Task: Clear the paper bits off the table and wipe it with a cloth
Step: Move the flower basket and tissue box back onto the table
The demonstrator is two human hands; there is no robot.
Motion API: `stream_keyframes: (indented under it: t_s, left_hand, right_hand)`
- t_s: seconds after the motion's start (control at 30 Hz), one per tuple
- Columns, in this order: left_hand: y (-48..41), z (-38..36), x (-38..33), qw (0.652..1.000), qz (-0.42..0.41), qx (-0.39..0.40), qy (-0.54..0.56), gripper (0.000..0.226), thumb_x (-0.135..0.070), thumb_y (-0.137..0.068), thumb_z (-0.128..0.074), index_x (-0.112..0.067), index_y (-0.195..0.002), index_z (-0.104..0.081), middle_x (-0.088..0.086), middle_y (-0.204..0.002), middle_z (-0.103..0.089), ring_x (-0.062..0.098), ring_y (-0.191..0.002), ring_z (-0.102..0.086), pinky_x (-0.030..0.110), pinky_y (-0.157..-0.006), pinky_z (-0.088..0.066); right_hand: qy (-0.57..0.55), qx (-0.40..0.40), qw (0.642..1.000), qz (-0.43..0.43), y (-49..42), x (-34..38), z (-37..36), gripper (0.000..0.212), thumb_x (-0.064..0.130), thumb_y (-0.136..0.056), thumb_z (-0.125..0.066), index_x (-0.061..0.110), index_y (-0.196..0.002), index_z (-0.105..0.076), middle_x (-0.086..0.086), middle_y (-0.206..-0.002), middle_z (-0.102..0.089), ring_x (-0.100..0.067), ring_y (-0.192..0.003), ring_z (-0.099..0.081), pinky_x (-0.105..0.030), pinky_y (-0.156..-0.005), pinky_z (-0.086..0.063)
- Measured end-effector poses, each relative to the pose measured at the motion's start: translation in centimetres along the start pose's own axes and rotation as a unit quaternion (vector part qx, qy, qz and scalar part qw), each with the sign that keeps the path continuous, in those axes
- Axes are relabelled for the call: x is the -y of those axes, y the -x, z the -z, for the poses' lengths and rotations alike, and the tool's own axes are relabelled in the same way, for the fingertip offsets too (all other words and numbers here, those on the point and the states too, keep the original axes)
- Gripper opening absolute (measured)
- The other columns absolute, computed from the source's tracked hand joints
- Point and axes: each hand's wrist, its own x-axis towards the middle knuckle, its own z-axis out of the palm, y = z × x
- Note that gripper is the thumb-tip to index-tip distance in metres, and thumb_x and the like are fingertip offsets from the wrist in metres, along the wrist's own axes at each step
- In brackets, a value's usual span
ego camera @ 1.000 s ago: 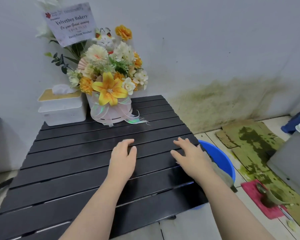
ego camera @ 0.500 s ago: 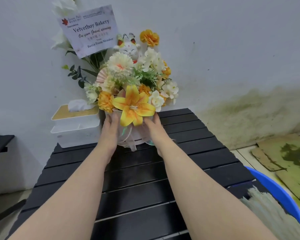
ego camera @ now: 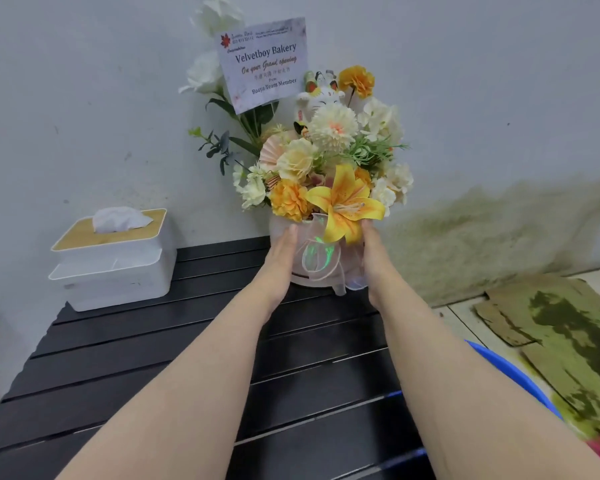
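Note:
A black slatted table [ego camera: 146, 368] fills the lower part of the view. At its far edge stands a flower arrangement in a pale pink pot [ego camera: 317, 261] with a ribbon, a card and a cat figurine. My left hand [ego camera: 280, 258] presses against the pot's left side and my right hand [ego camera: 373, 258] against its right side, so both hands hold the pot between them. No paper bits or cloth show on the table.
A white tissue box with a wooden lid [ego camera: 113, 259] sits at the table's far left against the wall. A blue basin [ego camera: 520, 379] stands on the floor to the right, beside stained cardboard [ego camera: 565, 341]. The wall has a green stain.
My hands left the table top, reached forward and took the flower pot from both sides. The arrangement now stands further right, away from the tissue box.

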Motion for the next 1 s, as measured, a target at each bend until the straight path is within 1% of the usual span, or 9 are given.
stream_keyframes:
  t_s: [0.13,0.23,0.37,0.5,0.57,0.67,0.8,0.87,1.0]
  left_hand:
    - [-0.8,-0.9,-1.2,0.999,0.054,-0.004,0.0,0.08,-0.079,-0.077,-0.01,-0.038,-0.146,-0.012,-0.004,-0.158,-0.011,0.018,-0.144,-0.01,0.046,-0.114,-0.009]
    - [0.3,-0.3,-1.1,0.998,0.056,-0.001,0.008,0.077,-0.077,-0.079,-0.008,-0.039,-0.146,-0.011,-0.011,-0.157,-0.01,0.015,-0.144,-0.009,0.045,-0.112,-0.012]
    - [3.6,1.8,1.6,0.996,0.01,-0.088,0.015,0.058,-0.067,-0.086,-0.023,-0.045,-0.14,-0.024,-0.018,-0.152,-0.023,0.007,-0.137,-0.022,0.031,-0.102,-0.018]
    - [7.5,6.2,5.6,0.976,-0.003,-0.217,0.023,0.038,-0.056,-0.088,-0.033,-0.041,-0.119,-0.05,-0.016,-0.132,-0.049,0.004,-0.119,-0.042,0.027,-0.092,-0.025]
    - [9.1,9.2,7.0,0.959,0.001,-0.281,0.032,0.029,-0.051,-0.089,-0.035,-0.038,-0.104,-0.056,-0.012,-0.121,-0.056,0.005,-0.109,-0.049,0.022,-0.084,-0.029]
    - [10.2,14.2,8.3,0.916,0.001,-0.397,0.052,0.021,-0.044,-0.089,-0.038,-0.03,-0.091,-0.054,-0.002,-0.11,-0.057,0.012,-0.1,-0.052,0.024,-0.076,-0.033]
    - [9.4,20.2,8.2,0.866,-0.019,-0.5,-0.003,0.024,-0.037,-0.088,-0.037,-0.022,-0.103,-0.05,0.004,-0.118,-0.048,0.021,-0.109,-0.043,0.033,-0.091,-0.033]
    - [8.3,22.9,7.5,0.857,-0.002,-0.515,-0.027,0.041,-0.04,-0.087,-0.035,-0.019,-0.12,-0.047,0.004,-0.133,-0.042,0.024,-0.122,-0.038,0.038,-0.102,-0.031]
    - [6.2,26.5,6.3,0.901,0.021,-0.43,0.052,0.062,-0.054,-0.089,-0.027,-0.027,-0.144,-0.019,-0.002,-0.154,-0.021,0.023,-0.139,-0.026,0.041,-0.108,-0.024]
  right_hand:
    - [0.021,-0.016,1.0,-0.011,-0.7,1.3,1.9,0.057,0.059,-0.089,-0.037,0.025,-0.135,-0.043,-0.006,-0.136,-0.048,-0.025,-0.122,-0.046,-0.042,-0.091,-0.042]
    - [0.013,-0.013,1.0,-0.016,0.5,1.8,1.6,0.051,0.052,-0.093,-0.036,0.024,-0.135,-0.043,-0.006,-0.133,-0.05,-0.024,-0.117,-0.049,-0.037,-0.083,-0.045]
    - [-0.057,-0.15,0.987,-0.011,3.9,-0.2,-0.1,0.029,0.026,-0.091,-0.043,0.023,-0.12,-0.045,-0.006,-0.119,-0.055,-0.018,-0.089,-0.054,-0.029,-0.063,-0.04]
    - [0.121,-0.243,0.96,0.068,9.4,-4.3,-5.4,0.028,0.018,-0.083,-0.052,0.03,-0.108,-0.05,0.003,-0.122,-0.053,-0.022,-0.11,-0.049,-0.046,-0.092,-0.04]
    - [0.111,-0.128,0.98,0.105,11.4,-5.6,-9.2,0.018,0.018,-0.085,-0.056,0.032,-0.096,-0.051,0.007,-0.113,-0.054,-0.016,-0.106,-0.05,-0.04,-0.092,-0.042]
    - [0.041,0.066,0.996,0.046,11.8,-5.5,-14.6,0.016,0.03,-0.089,-0.054,0.034,-0.104,-0.055,0.013,-0.113,-0.053,0.003,-0.099,-0.049,-0.019,-0.077,-0.039]
    - [0.066,0.17,0.983,0.023,8.9,-4.3,-20.8,0.039,0.049,-0.089,-0.047,0.037,-0.126,-0.045,0.015,-0.13,-0.047,-0.003,-0.107,-0.045,-0.025,-0.083,-0.033]
    - [0.077,0.198,0.977,0.014,7.7,-3.7,-23.3,0.051,0.057,-0.087,-0.044,0.039,-0.134,-0.035,0.013,-0.136,-0.042,-0.005,-0.107,-0.04,-0.026,-0.082,-0.03]
    - [0.042,0.223,0.974,-0.014,5.7,-3.3,-26.3,0.059,0.064,-0.087,-0.039,0.042,-0.141,-0.026,0.013,-0.146,-0.033,-0.007,-0.121,-0.032,-0.032,-0.091,-0.024]
